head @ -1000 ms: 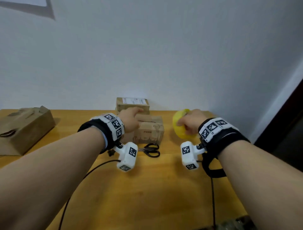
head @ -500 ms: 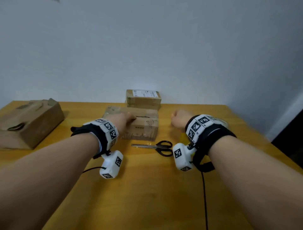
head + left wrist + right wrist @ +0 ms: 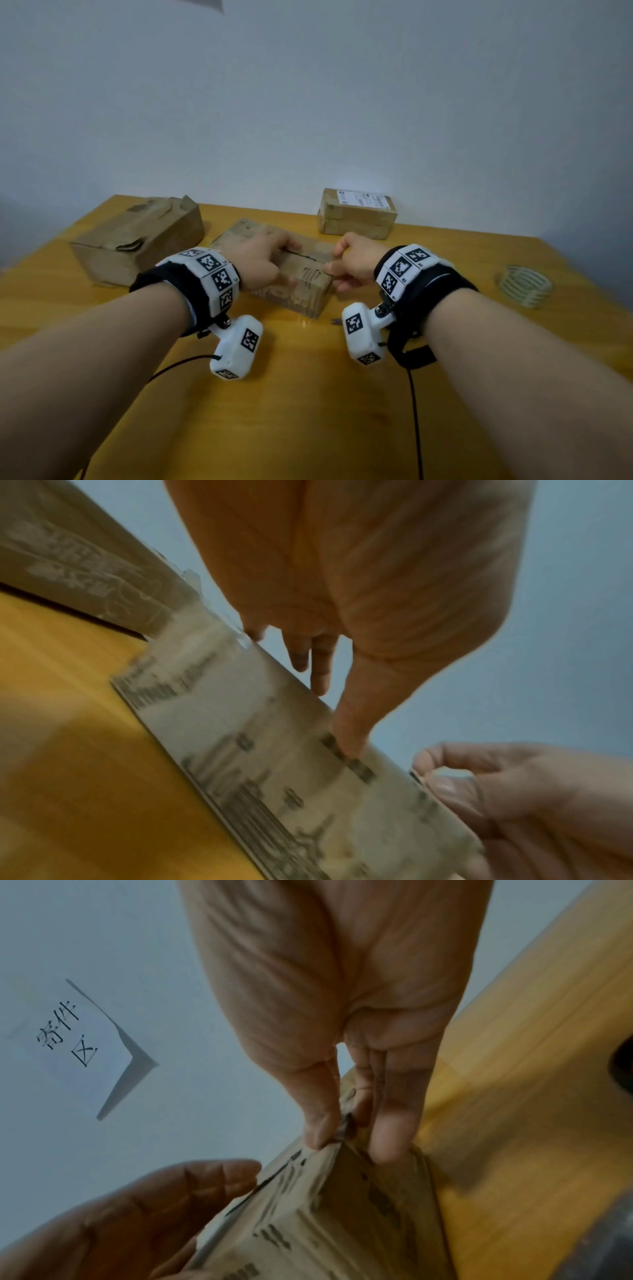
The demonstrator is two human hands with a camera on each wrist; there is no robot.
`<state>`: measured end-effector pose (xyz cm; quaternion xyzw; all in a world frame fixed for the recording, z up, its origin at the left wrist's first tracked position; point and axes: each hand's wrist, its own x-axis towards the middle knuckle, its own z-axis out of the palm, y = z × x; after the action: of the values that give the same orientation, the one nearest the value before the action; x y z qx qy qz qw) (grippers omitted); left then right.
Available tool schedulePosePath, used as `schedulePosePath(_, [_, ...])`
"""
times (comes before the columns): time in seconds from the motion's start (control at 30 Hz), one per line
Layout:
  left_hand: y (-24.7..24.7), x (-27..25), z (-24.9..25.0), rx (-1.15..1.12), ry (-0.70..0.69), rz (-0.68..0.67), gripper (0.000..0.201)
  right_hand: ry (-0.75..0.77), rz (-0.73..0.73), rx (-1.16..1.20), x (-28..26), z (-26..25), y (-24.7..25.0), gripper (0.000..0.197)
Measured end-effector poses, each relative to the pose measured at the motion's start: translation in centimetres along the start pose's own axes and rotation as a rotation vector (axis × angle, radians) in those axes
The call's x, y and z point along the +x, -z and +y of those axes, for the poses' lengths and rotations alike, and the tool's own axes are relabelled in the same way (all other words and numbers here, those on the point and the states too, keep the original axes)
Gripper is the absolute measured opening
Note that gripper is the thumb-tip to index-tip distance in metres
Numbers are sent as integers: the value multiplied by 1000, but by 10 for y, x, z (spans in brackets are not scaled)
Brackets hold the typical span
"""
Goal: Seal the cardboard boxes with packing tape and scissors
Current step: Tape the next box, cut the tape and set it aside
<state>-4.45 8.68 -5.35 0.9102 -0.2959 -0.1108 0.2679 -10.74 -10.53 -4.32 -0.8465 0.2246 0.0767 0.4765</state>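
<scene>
A small printed cardboard box (image 3: 301,291) lies mid-table with a dark slit along its top seam. My left hand (image 3: 270,262) lies over its top, thumb pressed on the front face (image 3: 274,764). My right hand (image 3: 339,270) pinches the box's right end at the top corner (image 3: 325,1218), thumb on top and fingers on the end face. A roll of packing tape (image 3: 525,286) lies alone on the table at the right. Of the scissors only a blade tip (image 3: 334,321) shows beside the right wrist camera.
A larger, crumpled cardboard box (image 3: 137,240) sits at the left. A small labelled box (image 3: 358,214) stands at the back against the wall. The wooden table (image 3: 308,411) ends at the right, past the tape. A paper sign (image 3: 78,1039) hangs on the wall.
My right hand has let go of the tape roll, which now lies at the right, and moved left to the middle box. My left hand stays on that box. The view has swung.
</scene>
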Motion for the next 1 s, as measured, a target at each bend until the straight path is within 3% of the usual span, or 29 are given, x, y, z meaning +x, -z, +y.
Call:
schedulePosePath(0.1, [-8, -1, 9, -27, -42, -24, 59, -22, -26, 54, 4, -1, -9, 29])
schedulePosePath(0.43, [-12, 0, 1, -121, -67, -43, 44, -31, -131, -22, 0, -9, -9, 19])
schedulePosePath(0.77, [-15, -2, 6, -395, -36, 13, 31, 10, -54, -80, -8, -8, -9, 12])
schedulePosePath(0.83, [-14, -2, 4, -417, -29, 0, 29, 83, 64, -253, -5, -12, -7, 18])
schedulePosePath(0.9, [-13, -1, 3, -415, -40, -29, 29, 154, 136, -435, -4, -16, -5, 40])
schedulePosePath(1.0, [-6, 0, 1, -378, -53, -82, 31, 161, 46, -540, -7, -18, -3, 61])
